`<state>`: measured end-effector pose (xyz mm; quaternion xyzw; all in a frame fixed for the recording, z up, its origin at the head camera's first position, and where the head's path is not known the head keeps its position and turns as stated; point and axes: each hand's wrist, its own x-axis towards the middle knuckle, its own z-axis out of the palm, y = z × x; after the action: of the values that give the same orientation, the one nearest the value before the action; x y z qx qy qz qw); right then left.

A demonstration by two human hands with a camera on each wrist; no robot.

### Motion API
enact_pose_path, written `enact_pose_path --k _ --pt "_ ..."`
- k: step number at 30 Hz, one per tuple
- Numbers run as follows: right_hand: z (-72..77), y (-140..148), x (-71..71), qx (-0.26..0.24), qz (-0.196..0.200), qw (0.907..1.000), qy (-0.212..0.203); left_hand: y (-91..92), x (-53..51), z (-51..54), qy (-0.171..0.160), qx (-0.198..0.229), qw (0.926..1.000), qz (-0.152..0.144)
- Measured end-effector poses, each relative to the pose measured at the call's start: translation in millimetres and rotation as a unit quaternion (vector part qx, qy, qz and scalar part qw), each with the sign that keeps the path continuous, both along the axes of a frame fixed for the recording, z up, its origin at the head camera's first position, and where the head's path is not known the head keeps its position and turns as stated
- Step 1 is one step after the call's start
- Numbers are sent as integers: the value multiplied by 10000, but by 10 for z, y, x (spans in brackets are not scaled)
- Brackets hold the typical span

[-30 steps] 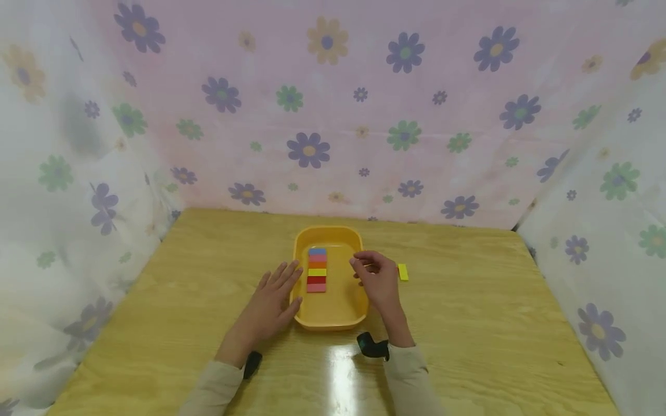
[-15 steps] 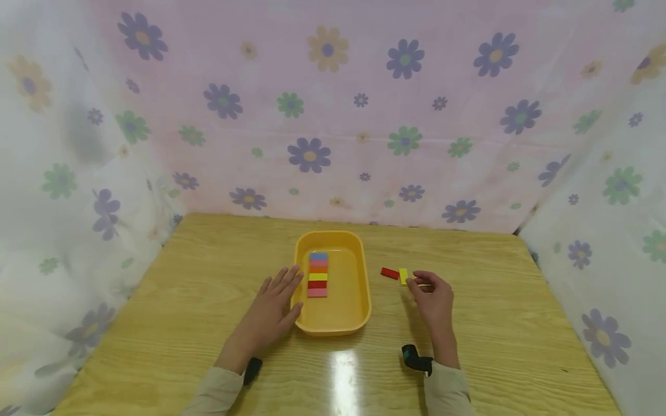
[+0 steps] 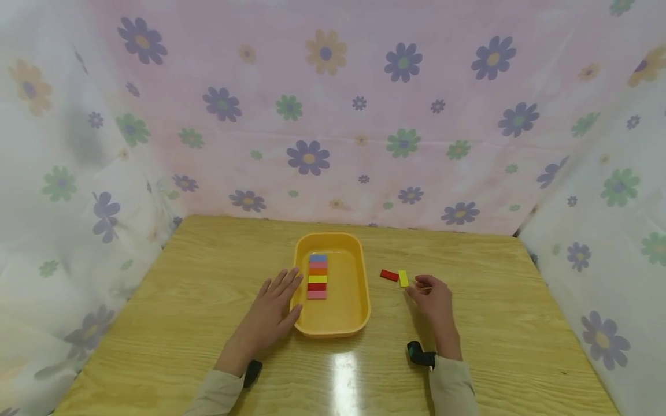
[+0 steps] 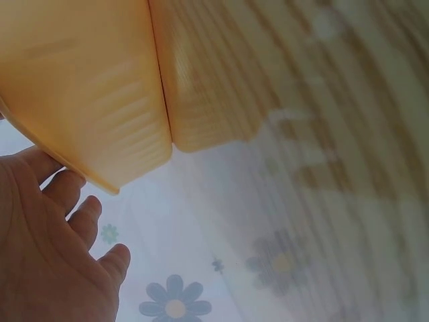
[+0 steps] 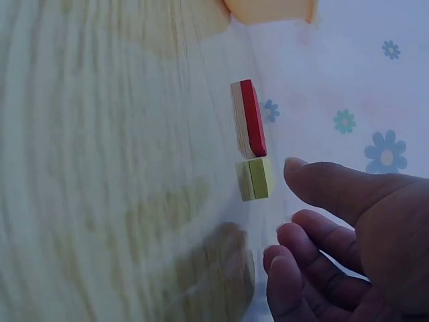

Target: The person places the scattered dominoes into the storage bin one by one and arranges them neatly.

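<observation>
My left hand (image 3: 267, 315) lies with its fingers extended over the left rim of a yellow plastic tray (image 3: 347, 300). In the left wrist view its fingertips touch the tray's edge. Inside the tray, several flat coloured blocks (image 3: 318, 279) form a column along the left: blue, pink, orange, yellow, red, pink from far to near. To the tray's right, a red block (image 3: 389, 275) and a yellow block (image 3: 403, 278) lie end to side on the table. My right hand (image 3: 436, 303) hovers just right of the yellow block, thumb and bent fingers apart, holding nothing; the right wrist view shows a gap to the block (image 5: 259, 180).
The wooden table (image 3: 510, 323) extends on both sides of the tray. A flower-patterned cloth (image 3: 359, 133) hangs behind it and along both sides. A black camera (image 3: 420, 354) is strapped to the right wrist, and another dark one (image 3: 252, 374) to the left.
My right hand has moved right, from above the tray to beside the yellow block, uncovering the red block. In the last half second it barely shifted. The left hand and tray blocks kept their places.
</observation>
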<state>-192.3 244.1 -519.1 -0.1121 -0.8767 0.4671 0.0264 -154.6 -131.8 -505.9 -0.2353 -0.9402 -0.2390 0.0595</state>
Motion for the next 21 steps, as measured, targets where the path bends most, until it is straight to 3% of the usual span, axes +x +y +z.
enact_pose_path --k 13,21 --pt "25 -99 -214 845 523 9944 -348 -10 16 -35 -30 125 9999 -4" --pt "52 -44 -376 1287 1107 9849 -339 -12 13 -7 -118 75 9999 -32"
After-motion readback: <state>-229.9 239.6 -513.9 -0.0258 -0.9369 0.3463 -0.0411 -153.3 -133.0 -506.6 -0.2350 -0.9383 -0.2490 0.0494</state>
